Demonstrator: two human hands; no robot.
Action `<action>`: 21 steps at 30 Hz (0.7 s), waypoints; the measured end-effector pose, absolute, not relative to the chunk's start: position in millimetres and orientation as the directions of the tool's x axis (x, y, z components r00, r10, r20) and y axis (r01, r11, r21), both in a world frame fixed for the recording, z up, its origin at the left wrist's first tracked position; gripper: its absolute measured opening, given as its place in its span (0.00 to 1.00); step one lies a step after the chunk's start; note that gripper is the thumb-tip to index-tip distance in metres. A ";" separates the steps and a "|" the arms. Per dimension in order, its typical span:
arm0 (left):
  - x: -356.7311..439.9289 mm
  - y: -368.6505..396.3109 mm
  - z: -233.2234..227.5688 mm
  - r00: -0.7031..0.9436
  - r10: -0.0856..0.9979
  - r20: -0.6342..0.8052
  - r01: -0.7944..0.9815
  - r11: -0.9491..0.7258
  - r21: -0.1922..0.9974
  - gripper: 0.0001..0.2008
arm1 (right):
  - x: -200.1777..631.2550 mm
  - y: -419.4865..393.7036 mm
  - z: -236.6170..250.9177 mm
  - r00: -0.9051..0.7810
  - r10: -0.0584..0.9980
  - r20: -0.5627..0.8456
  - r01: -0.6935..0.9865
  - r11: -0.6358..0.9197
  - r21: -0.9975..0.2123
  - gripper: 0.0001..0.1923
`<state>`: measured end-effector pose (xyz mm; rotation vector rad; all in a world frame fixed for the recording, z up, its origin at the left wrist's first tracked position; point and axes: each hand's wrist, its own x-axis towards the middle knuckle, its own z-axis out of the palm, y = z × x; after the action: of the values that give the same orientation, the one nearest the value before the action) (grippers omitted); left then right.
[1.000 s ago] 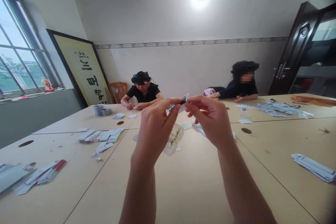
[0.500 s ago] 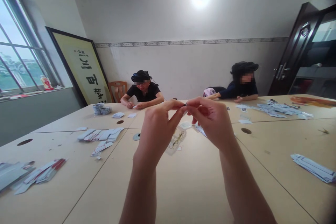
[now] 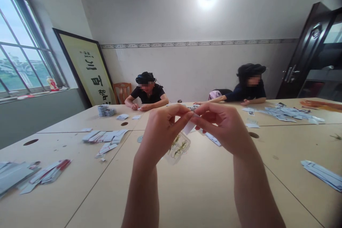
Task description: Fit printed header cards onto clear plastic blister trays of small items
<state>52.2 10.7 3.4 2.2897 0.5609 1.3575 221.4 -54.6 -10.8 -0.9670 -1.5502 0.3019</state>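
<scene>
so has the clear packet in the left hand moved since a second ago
Yes. The clear packet sits slightly lower and right against the table seam, and the left hand holds it.

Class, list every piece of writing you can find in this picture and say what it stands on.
Framed board against the wall: large dark brush characters, tilted, not surely readable.
Bottle on the windowsill: label too small.
Small card between left hand and right hand: no print legible.
</scene>
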 end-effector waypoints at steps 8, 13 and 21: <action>51.0 11.2 3.1 0.400 0.556 0.729 0.125 -0.821 0.557 0.06 | 223.9 -50.8 -12.8 0.023 0.740 0.672 0.285 0.639 -0.714 0.04; 46.8 11.2 3.2 0.385 0.563 0.731 0.147 -0.819 0.554 0.08 | 223.4 -49.9 -11.3 0.013 0.745 0.667 0.265 0.640 -0.721 0.03; 46.1 8.6 3.0 0.417 0.549 0.724 0.109 -0.821 0.560 0.08 | 222.8 -47.6 -9.9 0.091 0.729 0.678 0.175 0.659 -0.732 0.04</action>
<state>46.1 8.6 3.0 2.2471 0.5596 1.3847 222.8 -47.6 -9.9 -0.8035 -1.4533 0.4852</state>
